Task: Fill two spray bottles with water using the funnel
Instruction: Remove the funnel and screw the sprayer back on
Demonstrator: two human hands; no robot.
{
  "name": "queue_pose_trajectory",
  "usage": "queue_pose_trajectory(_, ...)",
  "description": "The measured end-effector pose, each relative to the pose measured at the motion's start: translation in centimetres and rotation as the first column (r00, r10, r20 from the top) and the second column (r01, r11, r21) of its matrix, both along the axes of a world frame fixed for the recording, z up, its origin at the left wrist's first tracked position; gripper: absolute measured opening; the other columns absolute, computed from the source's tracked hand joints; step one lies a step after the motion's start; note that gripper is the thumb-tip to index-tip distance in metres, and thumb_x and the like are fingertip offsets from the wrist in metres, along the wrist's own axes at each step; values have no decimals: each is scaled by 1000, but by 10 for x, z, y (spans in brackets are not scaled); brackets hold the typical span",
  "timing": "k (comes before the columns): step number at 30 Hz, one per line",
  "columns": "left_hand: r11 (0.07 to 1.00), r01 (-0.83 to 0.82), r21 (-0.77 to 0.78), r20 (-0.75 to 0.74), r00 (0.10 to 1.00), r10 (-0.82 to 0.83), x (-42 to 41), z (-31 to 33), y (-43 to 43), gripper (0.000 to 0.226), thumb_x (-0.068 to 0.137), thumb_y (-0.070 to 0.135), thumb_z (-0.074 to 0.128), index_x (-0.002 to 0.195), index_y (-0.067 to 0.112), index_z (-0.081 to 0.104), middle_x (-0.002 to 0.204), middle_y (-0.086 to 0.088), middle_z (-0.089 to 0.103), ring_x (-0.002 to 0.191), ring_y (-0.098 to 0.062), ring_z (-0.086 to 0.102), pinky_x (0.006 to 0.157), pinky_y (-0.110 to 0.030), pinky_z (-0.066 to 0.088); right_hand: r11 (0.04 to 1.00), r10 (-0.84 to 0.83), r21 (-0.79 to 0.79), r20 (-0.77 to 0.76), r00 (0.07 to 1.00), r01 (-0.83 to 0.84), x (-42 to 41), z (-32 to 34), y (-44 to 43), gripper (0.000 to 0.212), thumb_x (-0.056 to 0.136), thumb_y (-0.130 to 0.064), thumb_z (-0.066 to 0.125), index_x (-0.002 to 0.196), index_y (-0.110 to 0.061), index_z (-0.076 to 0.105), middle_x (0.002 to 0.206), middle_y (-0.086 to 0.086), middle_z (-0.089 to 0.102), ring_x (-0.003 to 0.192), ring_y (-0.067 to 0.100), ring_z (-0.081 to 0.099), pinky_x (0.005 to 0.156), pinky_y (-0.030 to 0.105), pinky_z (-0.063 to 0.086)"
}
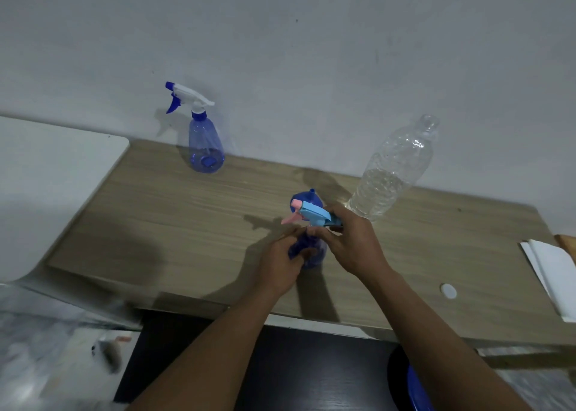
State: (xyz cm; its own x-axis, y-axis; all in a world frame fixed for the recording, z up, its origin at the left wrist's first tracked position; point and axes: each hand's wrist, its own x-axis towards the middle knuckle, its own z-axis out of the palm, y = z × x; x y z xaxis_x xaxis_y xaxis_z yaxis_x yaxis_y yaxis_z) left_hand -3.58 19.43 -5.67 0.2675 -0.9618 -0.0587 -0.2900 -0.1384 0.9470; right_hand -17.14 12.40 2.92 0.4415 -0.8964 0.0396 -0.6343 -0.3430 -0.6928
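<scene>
Basically left hand (280,265) grips the light, slick spray bottle (308,251); right hand (352,242) pinches its sprayer (314,214).

We reached both bare forearms forward, close together. Our left hand (280,265) curled its fingers in a grip, while our right hand (353,242) pinched with its fingertips just above.
</scene>
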Motion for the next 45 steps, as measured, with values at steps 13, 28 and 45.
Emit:
queue_pose_trajectory(13, 1000, 7, -30, -25, 1000, -8, 0, -1, 0, 34, 91, 19, 68, 123, 30, 64, 115, 11, 69, 105, -6, 64, 86, -24, 55, 994, 46, 100, 72, 996, -53, -3, 2, -3, 51, 78, -39, 82, 124, -31, 61, 114, -11, 70, 102, 8, 67, 89, 36, 57)
queue_pose_trajectory(28, 999, -35, -36, -67, 997, 32, -3, -13, -6, 35, 86, 12, 66, 116, 30, 68, 105, 11, 73, 97, -8, 68, 84, -35, 58, 966, -14, 240, 416, 909, -95, -6, -26, 1, 24, 92, -9, 71, 115, -13, 70, 104, 0, 77, 100, 15, 73, 89, 33, 56)
queue_pose_trajectory(45, 991, -84, -100, -54, 995, 79, -7, -20, -10, 41, 84, 14, 65, 122, 32, 64, 115, 10, 70, 106, -11, 67, 91, -46, 56, 967, 33, 197, 524, 851, -159, -7, -42, -5, 21, 94, 2, 64, 114, 1, 69, 104, 10, 76, 99, 18, 72, 86, 24, 56)
